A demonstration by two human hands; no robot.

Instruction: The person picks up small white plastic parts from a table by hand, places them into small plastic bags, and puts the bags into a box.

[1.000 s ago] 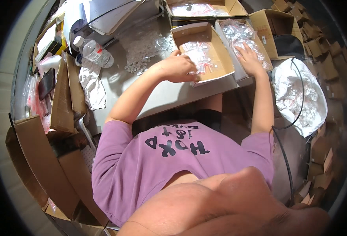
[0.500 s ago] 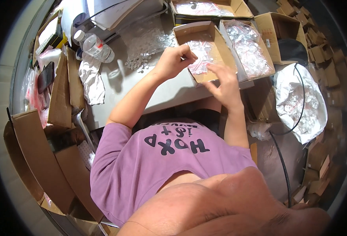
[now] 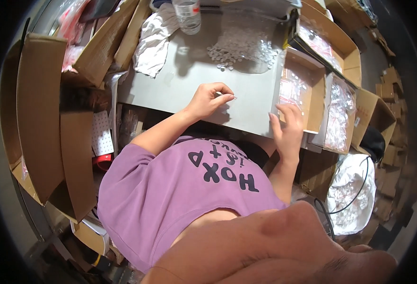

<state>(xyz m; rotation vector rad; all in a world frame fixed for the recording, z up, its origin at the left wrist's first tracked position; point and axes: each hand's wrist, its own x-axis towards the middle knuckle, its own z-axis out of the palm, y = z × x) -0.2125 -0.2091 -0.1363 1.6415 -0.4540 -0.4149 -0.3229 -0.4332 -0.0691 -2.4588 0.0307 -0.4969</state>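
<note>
Over the grey table (image 3: 246, 102), my left hand (image 3: 212, 100) is closed in a pinch, thumb against forefinger. A tiny pale speck shows at its fingertips, too small to name. My right hand (image 3: 290, 127) is at the near left edge of a shallow cardboard box (image 3: 316, 97), with thumb and fingers apart and nothing seen between them. Small clear bags with red edges (image 3: 291, 90) lie in that box. Farther back on the table, many small white round pieces (image 3: 230, 49) are spread on and beside a clear plastic sheet or bag (image 3: 260, 61).
A water bottle (image 3: 187, 18) and a crumpled white cloth (image 3: 154, 45) are at the back left. More boxes of filled bags (image 3: 339, 113) stand at the right, above a white sack (image 3: 350, 199) and a black cable (image 3: 357, 191). Tall cardboard flaps (image 3: 38, 118) rise at the left.
The view has turned, so the table and boxes appear shifted. My left hand has moved from over the box to bare table, still pinched. My right hand has drawn back to the box's near left edge.
</note>
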